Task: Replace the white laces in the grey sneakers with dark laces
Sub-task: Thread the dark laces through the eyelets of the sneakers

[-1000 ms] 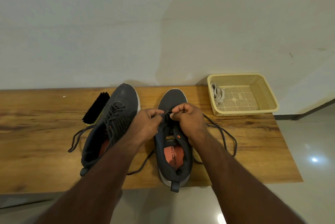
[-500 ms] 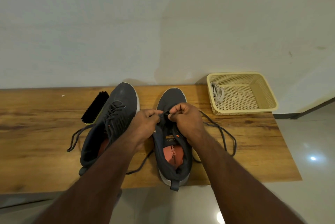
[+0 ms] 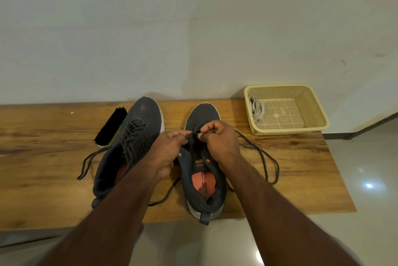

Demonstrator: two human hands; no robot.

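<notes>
Head cam: left sneaker (image 3: pixel 131 147) already dark-laced; both hands, left hand (image 3: pixel 170 151) and right hand (image 3: pixel 221 143), pinching the dark lace (image 3: pixel 258 153) on the right sneaker (image 3: pixel 202 179), white laces (image 3: pixel 255 108) binned at 2 o'clock.

A plain pale wall (image 3: pixel 193 28) is filling the upper half of the view, showing faint marks toward its right side. A wood-grain tabletop (image 3: pixel 43 158) is butting against it. Glossy light floor tiles (image 3: pixel 366 212) are lying to the right and below, reflecting a bright light spot (image 3: pixel 369 185). A dark skirting strip (image 3: pixel 366 125) is running along the wall's base.
</notes>
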